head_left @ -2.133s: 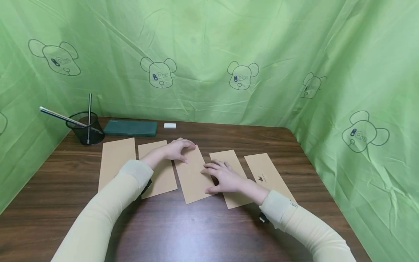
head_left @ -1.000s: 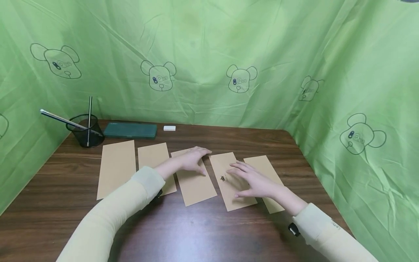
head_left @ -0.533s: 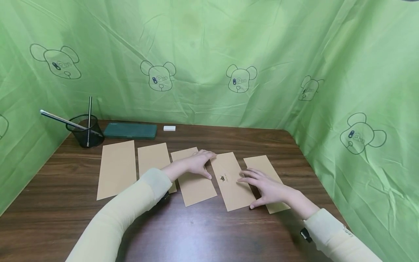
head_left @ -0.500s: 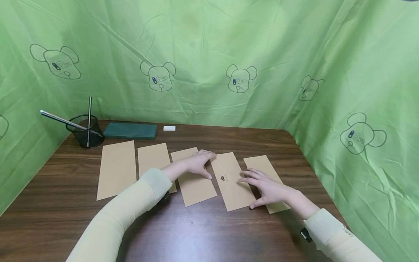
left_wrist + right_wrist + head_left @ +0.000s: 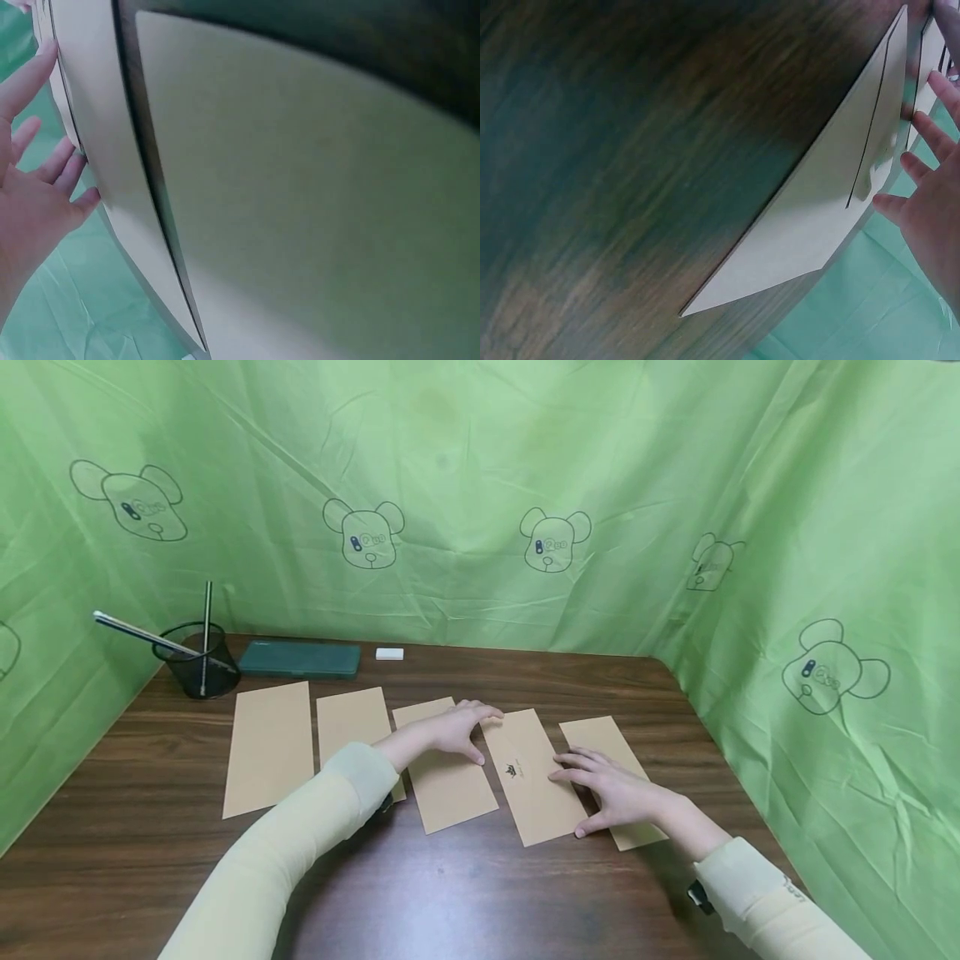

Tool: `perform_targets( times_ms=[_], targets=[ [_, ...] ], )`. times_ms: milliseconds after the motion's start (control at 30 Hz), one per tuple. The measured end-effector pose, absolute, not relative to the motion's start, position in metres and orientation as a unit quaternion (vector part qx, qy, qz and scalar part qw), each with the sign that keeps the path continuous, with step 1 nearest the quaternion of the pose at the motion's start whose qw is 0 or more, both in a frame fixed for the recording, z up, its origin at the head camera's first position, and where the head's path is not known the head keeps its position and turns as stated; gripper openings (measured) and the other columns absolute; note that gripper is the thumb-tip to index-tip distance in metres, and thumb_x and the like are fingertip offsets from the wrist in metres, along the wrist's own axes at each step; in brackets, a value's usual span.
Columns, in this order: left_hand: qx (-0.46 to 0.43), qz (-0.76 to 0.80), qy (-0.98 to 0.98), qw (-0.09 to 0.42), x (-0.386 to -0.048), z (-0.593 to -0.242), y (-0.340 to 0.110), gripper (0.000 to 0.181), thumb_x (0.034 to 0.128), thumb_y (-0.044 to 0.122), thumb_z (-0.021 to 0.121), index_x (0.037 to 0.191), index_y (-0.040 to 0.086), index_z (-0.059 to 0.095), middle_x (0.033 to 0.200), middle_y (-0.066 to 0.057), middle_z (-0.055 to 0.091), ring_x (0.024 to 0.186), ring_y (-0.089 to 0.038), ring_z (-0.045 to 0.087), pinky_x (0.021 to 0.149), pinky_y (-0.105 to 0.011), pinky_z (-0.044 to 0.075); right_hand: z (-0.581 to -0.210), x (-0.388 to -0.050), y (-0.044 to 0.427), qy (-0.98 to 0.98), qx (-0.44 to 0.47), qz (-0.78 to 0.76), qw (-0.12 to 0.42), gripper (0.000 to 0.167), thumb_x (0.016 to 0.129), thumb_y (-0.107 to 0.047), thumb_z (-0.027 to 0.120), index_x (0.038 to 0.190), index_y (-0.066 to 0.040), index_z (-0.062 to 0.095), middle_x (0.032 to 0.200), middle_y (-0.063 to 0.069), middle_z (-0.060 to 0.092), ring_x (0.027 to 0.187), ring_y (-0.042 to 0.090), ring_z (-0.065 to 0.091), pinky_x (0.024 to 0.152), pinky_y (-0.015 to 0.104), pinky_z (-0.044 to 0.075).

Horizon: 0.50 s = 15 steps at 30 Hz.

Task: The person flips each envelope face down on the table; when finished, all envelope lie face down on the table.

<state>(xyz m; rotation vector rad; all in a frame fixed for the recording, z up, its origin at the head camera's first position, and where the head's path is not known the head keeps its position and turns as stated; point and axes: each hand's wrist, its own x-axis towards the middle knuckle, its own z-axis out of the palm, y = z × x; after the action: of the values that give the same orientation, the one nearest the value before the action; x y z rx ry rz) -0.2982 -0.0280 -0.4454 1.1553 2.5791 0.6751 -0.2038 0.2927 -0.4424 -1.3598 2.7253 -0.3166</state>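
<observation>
Several tan kraft-paper envelopes lie in a row on the dark wooden table. My left hand (image 5: pixel 456 731) reaches over the middle envelope (image 5: pixel 453 802), its fingertips at the far left corner of the envelope with a small crown print (image 5: pixel 521 810). Its thumb points into the gap between these two. At the crown-printed envelope's right edge is my right hand (image 5: pixel 618 792), fingers spread, thumb by the near right corner. That hand partly covers the rightmost envelope (image 5: pixel 600 735). Relaxed, spread fingers of the left hand (image 5: pixel 37 195) and right hand (image 5: pixel 937 195) show in the wrist views.
Two more envelopes lie to the left, the leftmost (image 5: pixel 268 752) and its neighbour (image 5: pixel 348 718), partly under my left sleeve. Behind them stand a black mesh cup (image 5: pixel 198 672) with pencils, a dark green flat case (image 5: pixel 300 660) and a white eraser (image 5: pixel 389 654). Green curtains surround the table.
Both hands have moved right, from the middle envelope to the crown-printed one, uncovering its print. Over the last half second they have hardly shifted.
</observation>
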Motion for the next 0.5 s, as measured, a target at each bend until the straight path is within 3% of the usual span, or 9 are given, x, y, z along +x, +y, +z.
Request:
perform_targets(
  times_ms=[300, 500],
  targets=[
    [0.396, 0.287, 0.864, 0.120, -0.309, -0.442, -0.029, 0.071, 0.0713, 0.011, 0.082, 0.135, 0.014, 0.050, 0.132, -0.012, 0.048, 0.124, -0.027, 0.044, 0.104, -0.042, 0.036, -0.441, -0.202, 0.292, 0.892, -0.436, -0.108, 0.050, 0.085, 0.066, -0.057, 0.077, 0.134, -0.015, 0.050, 0.146, 0.015, 0.039, 0.134, 0.046, 0.029, 0.103, 0.064, 0.027],
    [0.398, 0.283, 0.865, 0.112, -0.314, -0.440, -0.027, 0.061, 0.0729, 0.008, 0.080, 0.129, 0.012, 0.056, 0.129, -0.009, 0.049, 0.120, -0.024, 0.046, 0.103, -0.039, 0.037, -0.442, -0.204, 0.291, 0.889, -0.442, -0.113, 0.044, 0.084, 0.066, -0.058, 0.076, 0.134, -0.014, 0.051, 0.144, 0.016, 0.041, 0.133, 0.046, 0.031, 0.102, 0.063, 0.027]
  ],
)
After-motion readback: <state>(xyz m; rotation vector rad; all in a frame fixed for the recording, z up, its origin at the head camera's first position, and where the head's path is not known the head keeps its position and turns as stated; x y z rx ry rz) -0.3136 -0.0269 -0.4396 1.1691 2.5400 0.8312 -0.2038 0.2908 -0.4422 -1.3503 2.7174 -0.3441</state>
